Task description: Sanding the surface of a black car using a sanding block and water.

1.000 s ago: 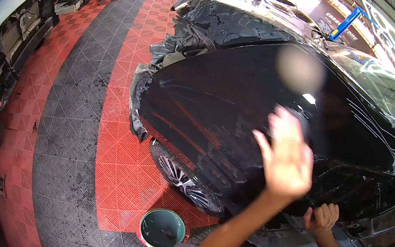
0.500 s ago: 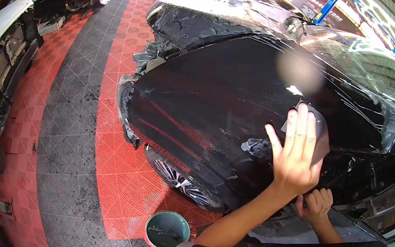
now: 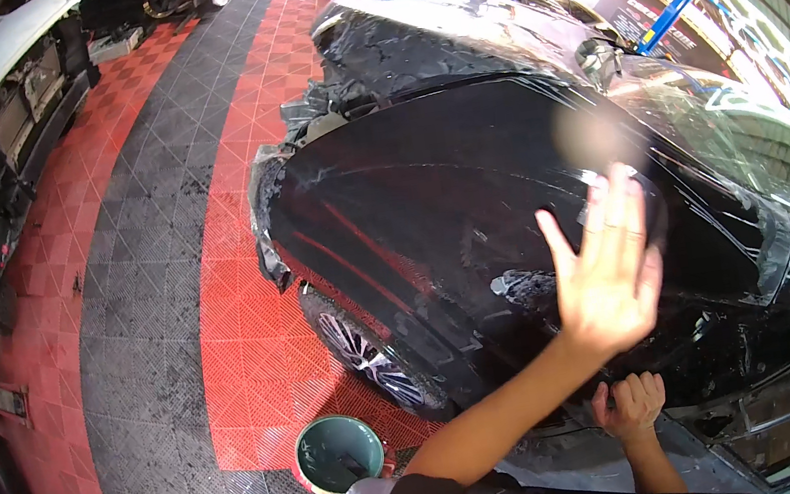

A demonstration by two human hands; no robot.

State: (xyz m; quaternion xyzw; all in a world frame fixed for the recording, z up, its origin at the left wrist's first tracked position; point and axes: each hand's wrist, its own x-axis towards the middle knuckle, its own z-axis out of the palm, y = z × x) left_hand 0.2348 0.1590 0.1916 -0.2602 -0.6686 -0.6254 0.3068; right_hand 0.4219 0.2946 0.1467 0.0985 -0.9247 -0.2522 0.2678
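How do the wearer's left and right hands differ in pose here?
The left hand has its fingers stretched and spread; the right hand has its fingers curled. The left hand is farther out over the black car panel; the right hand sits nearer the picture's lower edge. Both are bare.

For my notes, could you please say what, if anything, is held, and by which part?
Left hand: apparently a dark pad beneath it, held part hidden. Curled right hand: cannot tell.
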